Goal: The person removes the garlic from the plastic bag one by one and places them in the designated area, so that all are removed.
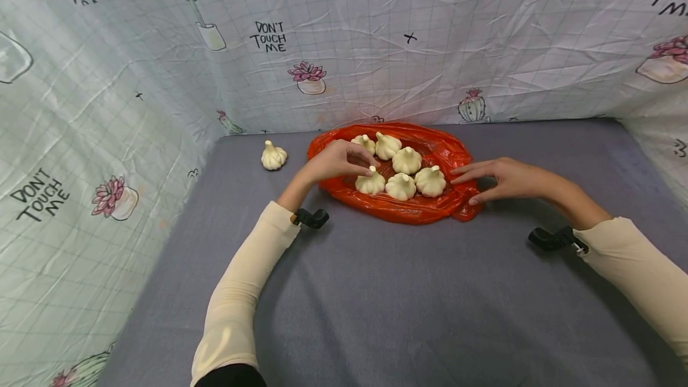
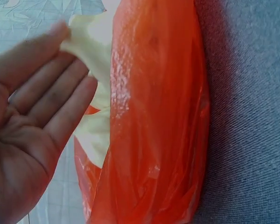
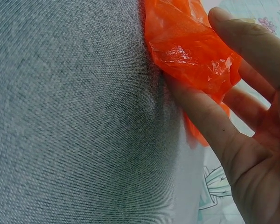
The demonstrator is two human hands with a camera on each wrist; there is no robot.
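Observation:
A red plastic bag [image 1: 384,211] lies on the table, its mouth spread wide around several white garlic bulbs [image 1: 407,160]. My left hand [image 1: 340,160] reaches over the bag's left rim. Its thumb and fingertips pinch the stem of the front-left garlic bulb [image 1: 369,183]; the left wrist view shows that stem between them, with the bag's side [image 2: 158,112] hiding the lower part. At the bag's right end, my right hand [image 1: 507,179] holds the bunched plastic [image 3: 196,56], thumb on the near side and fingers on the rim.
One more garlic bulb [image 1: 273,156] sits outside the bag, at the table's back left. The grey table [image 1: 408,297] reaches back to a hanging printed sheet [image 1: 355,34], which also covers the left and right sides. A black wrist mount [image 1: 310,218] sticks out beside the left cuff.

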